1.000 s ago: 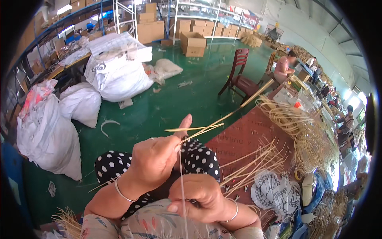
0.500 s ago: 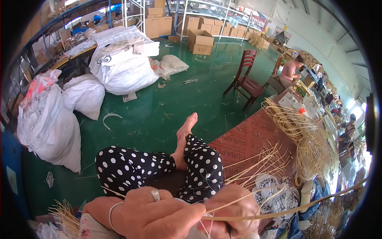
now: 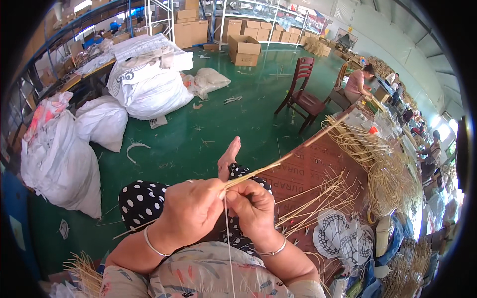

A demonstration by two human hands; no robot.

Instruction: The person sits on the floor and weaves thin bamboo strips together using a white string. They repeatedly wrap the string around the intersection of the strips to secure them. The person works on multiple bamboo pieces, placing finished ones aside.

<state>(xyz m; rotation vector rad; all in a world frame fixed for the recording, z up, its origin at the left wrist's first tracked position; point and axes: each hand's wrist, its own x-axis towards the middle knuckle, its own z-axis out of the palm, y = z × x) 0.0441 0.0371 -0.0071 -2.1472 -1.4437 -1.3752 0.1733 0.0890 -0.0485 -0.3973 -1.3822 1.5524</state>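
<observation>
My left hand (image 3: 193, 211) is closed round the end of a few thin bamboo strips (image 3: 263, 169), which run up and to the right. Beside it, my right hand (image 3: 252, 208) pinches at the same end with thumb and forefinger. A white thread (image 3: 229, 248) hangs straight down from between my fingertips to my lap. Whether it is wound round the strips is too small to tell. Another thin strip (image 3: 134, 230) pokes out to the left behind my left wrist.
Loose bamboo strips (image 3: 318, 201) lie on a reddish board (image 3: 298, 174) at my right, near butterfly-wing-patterned pieces (image 3: 332, 233) and coiled strips (image 3: 382, 188). White sacks (image 3: 64, 164) stand left, a wooden chair (image 3: 305, 99) ahead. A person (image 3: 357, 82) sits at a far-right worktable.
My hands have drawn back toward my body and closed together. The strips have swung from pointing right to pointing up and right. The thread now hangs down in plain view.
</observation>
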